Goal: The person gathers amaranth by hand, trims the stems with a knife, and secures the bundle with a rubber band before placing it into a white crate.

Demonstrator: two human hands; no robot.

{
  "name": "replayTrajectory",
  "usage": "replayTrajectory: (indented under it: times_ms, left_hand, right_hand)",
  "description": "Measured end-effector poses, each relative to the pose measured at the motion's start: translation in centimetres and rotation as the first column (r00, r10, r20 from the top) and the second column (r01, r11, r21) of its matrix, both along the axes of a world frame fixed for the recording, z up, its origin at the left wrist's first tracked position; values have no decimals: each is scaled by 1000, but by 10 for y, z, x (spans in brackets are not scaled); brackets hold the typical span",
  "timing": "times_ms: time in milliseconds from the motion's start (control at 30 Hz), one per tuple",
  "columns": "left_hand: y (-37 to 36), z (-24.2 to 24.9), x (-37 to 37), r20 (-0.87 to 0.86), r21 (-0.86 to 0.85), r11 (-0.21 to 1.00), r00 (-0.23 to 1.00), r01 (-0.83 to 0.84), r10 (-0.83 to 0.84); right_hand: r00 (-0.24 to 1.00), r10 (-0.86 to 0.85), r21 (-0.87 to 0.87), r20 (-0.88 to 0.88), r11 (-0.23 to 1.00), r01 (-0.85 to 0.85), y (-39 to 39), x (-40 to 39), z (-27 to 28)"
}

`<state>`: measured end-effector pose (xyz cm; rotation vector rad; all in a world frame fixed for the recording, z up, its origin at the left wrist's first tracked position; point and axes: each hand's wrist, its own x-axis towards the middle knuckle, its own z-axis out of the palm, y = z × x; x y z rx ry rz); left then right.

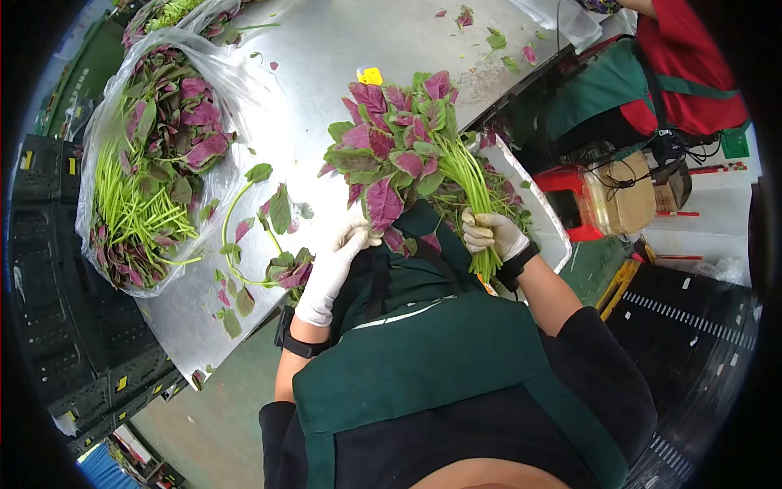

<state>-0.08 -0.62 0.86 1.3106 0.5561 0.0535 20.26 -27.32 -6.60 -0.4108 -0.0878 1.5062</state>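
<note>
My right hand [494,235], in a white glove, is wrapped round the green stems of a bunch of amaranth [407,147]. The bunch leans to the left, its purple and green leaves over the table and its cut stem ends poking out below my fist. At the lower edge of the leaves, my gloved left hand [346,248] has its fingers pinched together at the tip of a drooping purple leaf [383,205]. Loose amaranth stems and leaves [281,265] lie on the metal table [301,49] left of my left hand.
A clear plastic bag [85,187] full of amaranth sits on the table's left side. Right of the table, a white crate [562,236] holds more greens, partly hidden by my right hand. Black crates [57,326] stand at left. Another person in red [684,65] is at upper right.
</note>
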Motion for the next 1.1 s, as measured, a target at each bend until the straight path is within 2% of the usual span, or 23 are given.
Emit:
replayTrajectory:
  times_ms: [67, 167, 200, 233, 300, 400, 500, 533, 567, 633, 667, 733, 767, 900, 1033, 1100]
  left_hand:
    - [6, 0, -1, 4, 60, 998, 1000, 1, -1]
    - [8, 27, 11, 52, 263, 946, 981, -192, 184]
    - [12, 28, 17, 21, 425, 871, 965, -246, 263]
    - [14, 36, 24, 78, 665, 706, 963, -244, 259]
    - [24, 39, 48, 351, 835, 394, 923, -384, 155]
    - [30, 52, 76, 357, 918, 174, 934, -357, 31]
    - [45, 40, 85, 182, 981, -50, 977, -189, -109]
    - [48, 38, 85, 180, 979, -68, 974, -191, -136]
    - [49, 37, 84, 164, 981, 120, 979, -150, -122]
    - [53, 33, 81, 118, 876, 480, 987, -52, -108]
    - [56, 31, 79, 116, 700, 714, 984, 16, -135]
    - [50, 52, 78, 91, 373, 925, 989, 72, -114]
    - [48, 59, 78, 78, 187, 978, 991, 90, -106]
    - [39, 63, 75, 62, 105, 988, 990, 117, -124]
    - [34, 73, 66, -26, 107, 956, 962, 272, -271]
    - [30, 68, 59, -53, 93, 950, 955, 297, -293]
  right_hand:
    - [1000, -1, 10, -13, 1000, 2, 0, 0, 0]
    - [1000, -7, 6, -28, 1000, 7, -1, -2, -1]
    - [999, -9, 2, -32, 1000, 9, 0, -2, -1]
    - [1000, -12, 0, -28, 1000, 12, 0, -3, -1]
    - [1000, -17, -1, -21, 1000, 17, 1, -4, 1]
    - [1000, -27, -8, -16, 1000, 27, 0, -5, 0]
    - [999, -45, 0, -14, 999, 45, 0, -7, 0]
    - [999, -46, -4, -15, 999, 46, 0, -7, 0]
    - [999, -48, -6, -15, 999, 48, 0, -7, 2]
    - [999, -44, -6, -21, 999, 44, 0, -8, 1]
    - [999, -33, -5, -24, 999, 33, 0, -7, 0]
    - [1000, -16, -2, -23, 1000, 16, -1, -6, 0]
    - [1000, -13, 3, -21, 1000, 13, 0, -5, 0]
    - [998, 3, 58, -59, 998, 0, 1, -3, -9]
    - [999, -9, 46, -48, 999, 11, -1, -4, -10]
    - [999, -3, 48, -40, 999, 5, -1, -3, -12]
